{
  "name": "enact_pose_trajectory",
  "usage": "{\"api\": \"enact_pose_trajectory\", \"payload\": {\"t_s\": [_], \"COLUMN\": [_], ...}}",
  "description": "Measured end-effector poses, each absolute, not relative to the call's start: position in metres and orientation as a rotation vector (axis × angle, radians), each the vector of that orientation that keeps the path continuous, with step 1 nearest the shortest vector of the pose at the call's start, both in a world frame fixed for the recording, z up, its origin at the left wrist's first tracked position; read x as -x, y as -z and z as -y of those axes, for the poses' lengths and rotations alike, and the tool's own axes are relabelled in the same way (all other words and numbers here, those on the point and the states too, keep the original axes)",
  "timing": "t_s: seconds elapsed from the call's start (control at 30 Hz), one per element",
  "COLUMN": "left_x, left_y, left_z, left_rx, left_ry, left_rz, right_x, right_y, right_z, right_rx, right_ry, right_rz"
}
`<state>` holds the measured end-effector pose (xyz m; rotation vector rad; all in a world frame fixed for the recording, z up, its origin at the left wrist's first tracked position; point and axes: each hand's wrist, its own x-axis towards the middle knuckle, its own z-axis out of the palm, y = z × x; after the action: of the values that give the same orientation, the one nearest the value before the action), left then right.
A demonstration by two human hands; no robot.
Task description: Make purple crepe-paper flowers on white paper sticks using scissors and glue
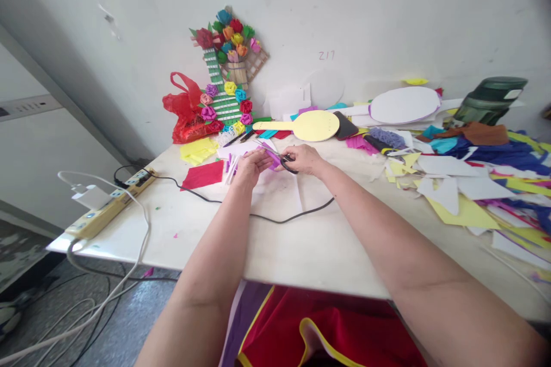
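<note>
My right hand (305,159) is closed round the black handles of a pair of scissors (288,167), whose blades point left and away toward my other hand. My left hand (255,165) is turned partly palm up, its fingers closed at the edge of a purple piece of paper (274,159). That paper lies between the two hands, by the scissor blades; the fingertips are small and partly hidden. Just left of my left hand are thin white rolled sticks (231,168) and small purple pieces. A red paper square (202,175) rests further left.
A black cable (279,221) crosses the table below my hands to a power strip (112,206). Paper flowers (232,40) and a red bag (185,112) stand at the back. A yellow paddle shape (316,125), paper scraps (456,183) and a green bottle (486,100) lie rightward.
</note>
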<state>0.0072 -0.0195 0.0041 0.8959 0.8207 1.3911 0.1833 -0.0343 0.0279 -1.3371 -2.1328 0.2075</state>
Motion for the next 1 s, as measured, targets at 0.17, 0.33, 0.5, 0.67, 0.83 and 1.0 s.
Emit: {"api": "enact_pose_trajectory", "payload": {"t_s": [0.17, 0.33, 0.5, 0.67, 0.83, 1.0], "left_x": [-0.0063, -0.006, -0.0072, -0.0089, -0.0101, -0.01], "left_y": [-0.002, -0.003, -0.0044, -0.0047, -0.0061, -0.0054], "left_z": [0.0179, 0.0202, 0.0225, 0.0251, 0.0271, 0.0254], "left_rx": [-0.902, -0.904, -0.909, -0.951, -0.952, -0.936], "left_ry": [-1.4, -1.409, -1.407, -1.36, -1.36, -1.375], "left_rz": [-0.802, -0.8, -0.795, -0.786, -0.78, -0.765], "right_x": [-0.1835, -0.1836, -0.1841, -0.1849, -0.1854, -0.1844], "right_y": [-0.0283, -0.0279, -0.0274, -0.0268, -0.0257, -0.0273], "right_z": [0.0344, 0.0334, 0.032, 0.0314, 0.0304, 0.0318], "right_rx": [1.331, 1.324, 1.341, 1.346, 1.343, 1.363], "right_ry": [-0.238, -0.256, -0.261, -0.231, -0.212, -0.213], "right_rz": [2.127, 2.137, 2.156, 2.167, 2.166, 2.159]}}
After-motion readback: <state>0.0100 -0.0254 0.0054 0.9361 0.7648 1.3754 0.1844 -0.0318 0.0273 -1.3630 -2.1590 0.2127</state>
